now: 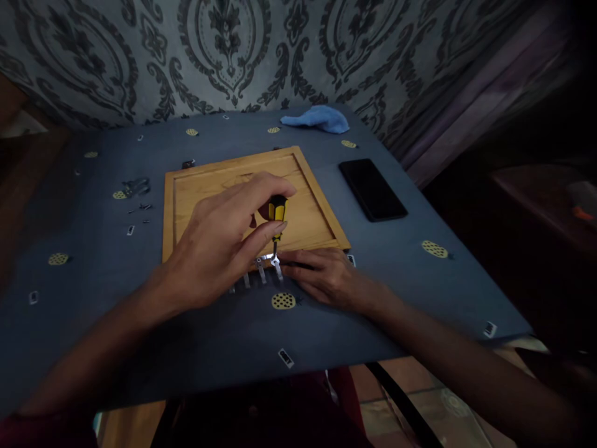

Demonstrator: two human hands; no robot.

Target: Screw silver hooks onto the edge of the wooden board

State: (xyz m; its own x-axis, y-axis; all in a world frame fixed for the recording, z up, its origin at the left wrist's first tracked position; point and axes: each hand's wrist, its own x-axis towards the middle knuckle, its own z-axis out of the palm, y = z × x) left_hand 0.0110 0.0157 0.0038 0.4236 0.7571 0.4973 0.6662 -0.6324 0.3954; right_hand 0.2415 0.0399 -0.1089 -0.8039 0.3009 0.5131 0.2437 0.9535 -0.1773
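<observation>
Head view: left hand (224, 249) is gripping a screwdriver (278, 214) upright, tip on a metal bracket (268, 264) at the wooden frame's (168, 211) near edge. Right hand (321, 274) is lying flat, fingers pressing the bracket. Phone (372, 188) and cloth (319, 118) are lying well apart on the table (420, 292).

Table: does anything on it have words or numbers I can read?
Nothing here can be read.
The small tags stuck on the table: marks too small and blurred to read.
The phone: dark screen, no text showing.
The screwdriver in the left hand: no brand can be made out.
</observation>
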